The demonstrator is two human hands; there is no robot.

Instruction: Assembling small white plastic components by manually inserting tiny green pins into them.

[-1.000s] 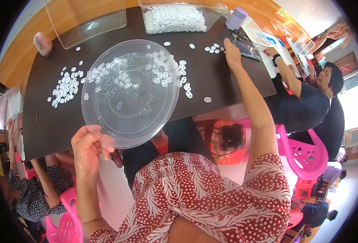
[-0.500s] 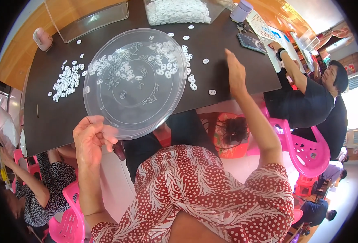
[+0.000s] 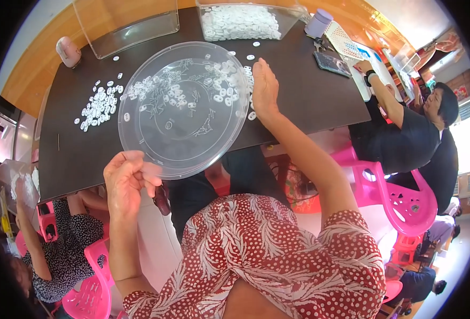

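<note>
A round clear plastic tray (image 3: 157, 141) overhangs the table's near edge, with small metal pins (image 3: 204, 123) in it. White two-holed plastic pieces (image 3: 176, 95) show in its area too; whether each lies in it or under it, I cannot tell. My left hand (image 3: 126, 178) has its fingers curled at the tray's near left rim, gripping it; the fingertips are slightly blurred. Stretched out flat, my right hand (image 3: 265, 90) stands beside the tray's right rim, next to loose white pieces (image 3: 249, 80). Nothing is held in it.
More white pieces (image 3: 101, 106) lie left of the tray. A clear bin (image 3: 240, 24) full of them stands at the back, beside another clear bin (image 3: 136, 40). A phone (image 3: 331, 64) and lilac cup (image 3: 318, 24) sit at right. Co-workers sit on both sides.
My right hand has swept left across the table to the tray's right side. Loose pieces there now lie nearer the tray or behind the hand. My left hand stays at the rim.
</note>
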